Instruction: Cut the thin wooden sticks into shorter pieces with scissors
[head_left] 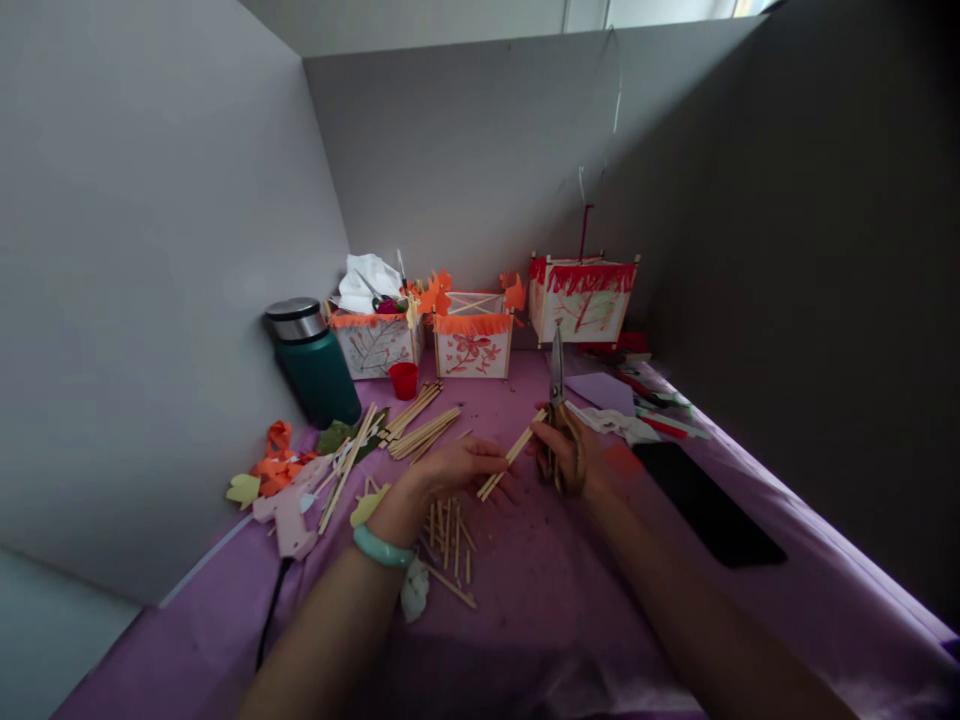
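My left hand point(466, 468), with a pale green bangle on its wrist, pinches the lower part of two thin wooden sticks point(513, 456). The sticks slant up to the fingertips of my right hand point(574, 455), which also holds scissors point(557, 375) with gold-coloured handles. The blades point up and away from me and look closed. Short cut sticks point(448, 535) lie in a loose pile below my left hand. Bundles of longer sticks point(424, 435) rest on the purple cloth point(525, 620) farther back.
At the left are a teal bottle point(313, 365), a pink glue gun point(289, 515) and orange paper scraps point(277, 460). Decorated paper boxes point(472, 352) and a red cup point(403, 380) stand at the back. A black phone point(709, 505) lies right, beside a grey partition point(810, 300).
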